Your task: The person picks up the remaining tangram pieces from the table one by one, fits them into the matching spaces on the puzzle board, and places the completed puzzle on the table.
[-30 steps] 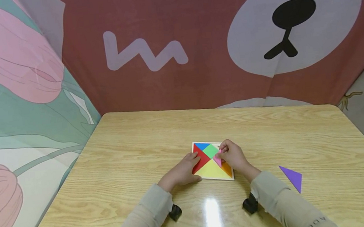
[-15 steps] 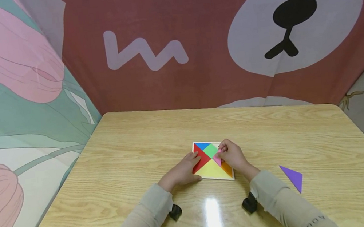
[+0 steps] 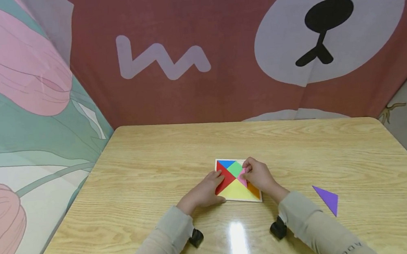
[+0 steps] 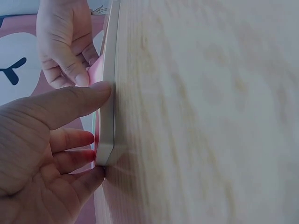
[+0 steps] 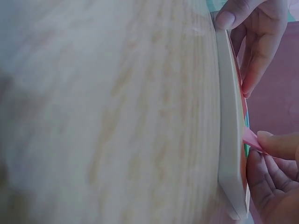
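Note:
A square tangram board (image 3: 244,200) lies on the table, holding a red triangle (image 3: 227,180), a yellow triangle (image 3: 237,191), a blue triangle (image 3: 225,163), a green square (image 3: 235,168) and an orange piece (image 3: 255,190). My left hand (image 3: 206,190) holds the board at its left side, fingertips on the red triangle and thumb against the near edge. Between right thumb and fingers, my right hand (image 3: 261,175) pinches a pink piece (image 5: 251,138). In the right wrist view this piece stands tilted up from the board; its far end is hidden by the fingers.
A purple triangle (image 3: 328,200) lies on the wooden table (image 3: 148,165), right of the board and beside the right sleeve. Printed cloth (image 3: 171,101) hangs behind the table's far edge. Black wrist cameras (image 3: 196,238) sit below both wrists.
My right hand has shifted very slightly, with its fingers drawn a little closer over the pink piece. The left hand and the board have stayed in place.

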A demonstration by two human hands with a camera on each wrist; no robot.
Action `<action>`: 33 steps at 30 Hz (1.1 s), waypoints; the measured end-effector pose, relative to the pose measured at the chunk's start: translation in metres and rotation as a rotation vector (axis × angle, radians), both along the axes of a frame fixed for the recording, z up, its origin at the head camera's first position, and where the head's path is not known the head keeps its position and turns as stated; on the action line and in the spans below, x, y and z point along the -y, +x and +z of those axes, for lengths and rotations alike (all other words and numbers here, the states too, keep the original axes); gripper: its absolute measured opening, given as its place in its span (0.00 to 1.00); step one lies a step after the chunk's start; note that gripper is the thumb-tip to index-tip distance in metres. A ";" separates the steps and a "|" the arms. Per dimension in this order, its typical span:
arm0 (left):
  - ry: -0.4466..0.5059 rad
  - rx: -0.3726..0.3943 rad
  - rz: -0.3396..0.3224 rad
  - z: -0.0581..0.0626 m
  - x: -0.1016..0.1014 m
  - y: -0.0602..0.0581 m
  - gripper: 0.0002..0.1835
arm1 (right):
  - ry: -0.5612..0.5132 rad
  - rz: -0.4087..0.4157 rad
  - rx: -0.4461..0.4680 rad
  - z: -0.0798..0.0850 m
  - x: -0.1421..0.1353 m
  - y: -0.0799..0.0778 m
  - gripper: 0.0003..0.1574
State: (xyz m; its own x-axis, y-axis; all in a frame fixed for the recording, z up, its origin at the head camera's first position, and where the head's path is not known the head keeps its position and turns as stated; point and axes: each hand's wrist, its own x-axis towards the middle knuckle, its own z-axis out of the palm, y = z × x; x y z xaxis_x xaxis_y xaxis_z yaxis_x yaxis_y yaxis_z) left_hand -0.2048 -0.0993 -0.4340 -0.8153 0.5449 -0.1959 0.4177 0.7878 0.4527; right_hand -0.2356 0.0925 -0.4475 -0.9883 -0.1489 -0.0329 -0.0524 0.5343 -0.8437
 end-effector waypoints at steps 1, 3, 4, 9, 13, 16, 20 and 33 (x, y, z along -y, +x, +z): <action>-0.001 0.001 0.001 0.000 0.000 0.000 0.37 | 0.021 0.005 -0.008 0.001 0.000 0.000 0.12; -0.002 0.000 0.001 0.000 0.000 0.000 0.37 | 0.048 0.011 -0.016 0.002 0.000 0.001 0.12; 0.001 0.001 0.003 0.000 0.000 0.000 0.37 | 0.058 0.013 -0.018 0.003 0.000 0.002 0.12; 0.001 0.008 0.007 0.000 0.000 0.000 0.37 | 0.111 0.035 -0.055 0.006 -0.002 0.003 0.13; 0.003 0.004 0.005 -0.001 0.000 0.000 0.37 | 0.152 0.060 -0.107 0.007 -0.004 0.004 0.13; 0.008 0.003 0.005 -0.001 0.001 0.001 0.37 | 0.183 0.081 -0.138 0.007 -0.005 0.004 0.14; 0.011 0.007 0.007 -0.001 0.000 0.001 0.37 | 0.255 0.096 -0.157 0.007 -0.005 0.004 0.14; 0.003 0.008 0.010 -0.003 0.000 -0.001 0.37 | 0.322 0.144 -0.203 0.004 -0.006 0.004 0.17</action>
State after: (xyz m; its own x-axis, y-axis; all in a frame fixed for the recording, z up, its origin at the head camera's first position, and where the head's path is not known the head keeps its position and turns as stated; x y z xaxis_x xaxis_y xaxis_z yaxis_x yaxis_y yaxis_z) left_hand -0.2057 -0.0996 -0.4370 -0.8192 0.5374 -0.2002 0.4063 0.7903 0.4586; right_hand -0.2314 0.0989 -0.4431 -0.9494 -0.2999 0.0931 -0.2940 0.7448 -0.5991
